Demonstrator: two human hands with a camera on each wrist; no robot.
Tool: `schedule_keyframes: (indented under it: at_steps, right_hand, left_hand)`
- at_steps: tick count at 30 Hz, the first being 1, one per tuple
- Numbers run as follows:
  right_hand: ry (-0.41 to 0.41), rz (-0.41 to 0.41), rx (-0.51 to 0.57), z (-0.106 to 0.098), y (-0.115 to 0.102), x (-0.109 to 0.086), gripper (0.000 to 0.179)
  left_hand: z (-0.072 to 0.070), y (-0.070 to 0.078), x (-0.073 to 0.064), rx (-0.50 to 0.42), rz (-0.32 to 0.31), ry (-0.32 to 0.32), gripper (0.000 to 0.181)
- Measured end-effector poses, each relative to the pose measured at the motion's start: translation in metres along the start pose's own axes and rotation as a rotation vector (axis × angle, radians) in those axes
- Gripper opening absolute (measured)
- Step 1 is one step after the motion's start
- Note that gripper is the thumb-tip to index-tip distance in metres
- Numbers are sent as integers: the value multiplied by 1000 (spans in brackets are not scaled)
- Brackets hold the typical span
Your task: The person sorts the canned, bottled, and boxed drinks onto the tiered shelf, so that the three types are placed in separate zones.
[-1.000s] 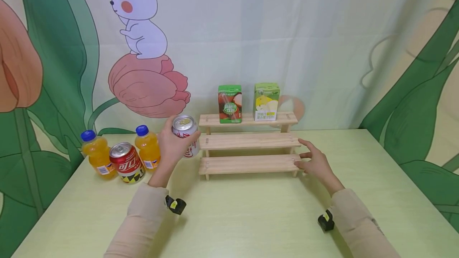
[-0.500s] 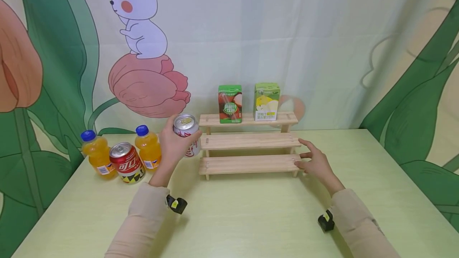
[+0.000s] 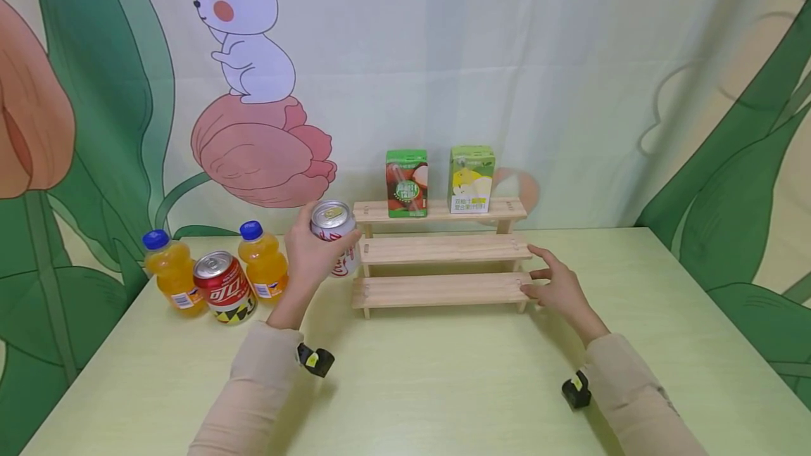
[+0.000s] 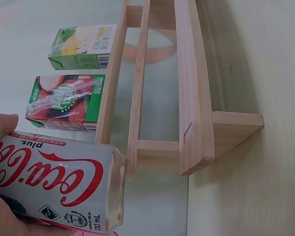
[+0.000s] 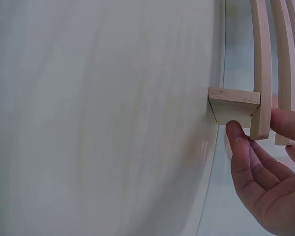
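My left hand point(image 3: 312, 248) grips a white and silver Coca-Cola can point(image 3: 332, 220), thumb and fingers round its sides. The can is upright beside the left end of the three-step wooden rack point(image 3: 443, 248), at middle-step height. In the left wrist view the can's point(image 4: 54, 182) base hangs off the table, close to the rack's step ends. At the rack's right end my right hand point(image 3: 560, 294) pinches the lowest step; in the right wrist view the thumb lies on one face of the board point(image 5: 261, 73) and curled fingers are under it.
Two juice boxes, one red and green point(image 3: 407, 185) and one yellow-green point(image 3: 472, 181), stand on the top step. Left of my left hand are a red can point(image 3: 224, 290) and two orange drink bottles, one outer point(image 3: 174, 276) and one inner point(image 3: 262, 262). A printed curtain hangs behind.
My left hand has carried the Coca-Cola can slightly to the right and up, closer to the rack. The right hand and the rack keep their places.
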State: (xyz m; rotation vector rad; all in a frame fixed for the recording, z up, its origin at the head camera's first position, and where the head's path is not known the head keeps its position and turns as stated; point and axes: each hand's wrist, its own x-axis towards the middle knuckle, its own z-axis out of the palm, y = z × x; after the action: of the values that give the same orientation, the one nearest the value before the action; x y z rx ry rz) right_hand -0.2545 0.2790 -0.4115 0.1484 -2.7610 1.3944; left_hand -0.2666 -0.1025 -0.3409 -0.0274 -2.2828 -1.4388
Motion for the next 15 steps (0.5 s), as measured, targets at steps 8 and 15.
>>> schedule_keyframes:
  at_steps: [8, 15]
  right_hand:
    - [2, 5, 2, 0, -1, 0, 72]
    - [2, 9, 3, 0, -2, -1, 72]
  left_hand:
    - [4, 1, -1, -25, 1, -15, 71]
    - [6, 3, 0, -28, 33, -22, 68]
